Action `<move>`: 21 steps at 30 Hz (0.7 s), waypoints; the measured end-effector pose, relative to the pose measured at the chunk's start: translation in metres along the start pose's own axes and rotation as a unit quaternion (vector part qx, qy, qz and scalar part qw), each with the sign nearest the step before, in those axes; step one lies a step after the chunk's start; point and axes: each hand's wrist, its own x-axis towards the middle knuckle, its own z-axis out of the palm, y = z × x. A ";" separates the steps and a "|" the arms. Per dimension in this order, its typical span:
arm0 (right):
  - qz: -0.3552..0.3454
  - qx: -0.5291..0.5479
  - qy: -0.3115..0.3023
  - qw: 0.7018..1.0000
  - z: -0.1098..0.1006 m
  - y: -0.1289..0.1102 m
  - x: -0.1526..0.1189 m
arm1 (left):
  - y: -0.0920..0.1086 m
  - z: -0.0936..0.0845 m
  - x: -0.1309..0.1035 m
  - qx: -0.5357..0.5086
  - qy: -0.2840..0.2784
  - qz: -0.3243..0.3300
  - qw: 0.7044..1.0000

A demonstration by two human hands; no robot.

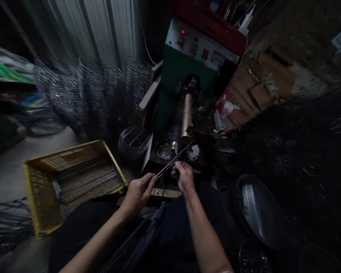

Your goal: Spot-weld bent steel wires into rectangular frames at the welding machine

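Note:
A thin metal rod slants up to the right in front of the machine's lower metal tip. My left hand is closed round the rod's lower left end. My right hand is closed in a pinch beside the middle of the rod; what lies between its fingertips is too small to make out. Behind the hands stands a green machine with a brass-coloured cylinder. A round dish of small metal pieces sits left of the tip, and a crumpled white piece lies to its right.
At left is a yellow crate holding thin rods. Stacks of round wire racks stand behind it. A black basin with metal rods is at right, and a torn cardboard box sits beside the machine.

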 end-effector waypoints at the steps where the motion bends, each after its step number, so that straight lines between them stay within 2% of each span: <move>1: -0.003 0.001 -0.002 1.000 0.000 -0.001 0.000 | 0.001 0.000 0.000 0.000 0.000 0.001 1.000; 21: -0.024 0.004 -0.010 1.000 -0.002 -0.007 0.010 | 0.000 0.003 0.008 -0.002 0.026 0.042 0.999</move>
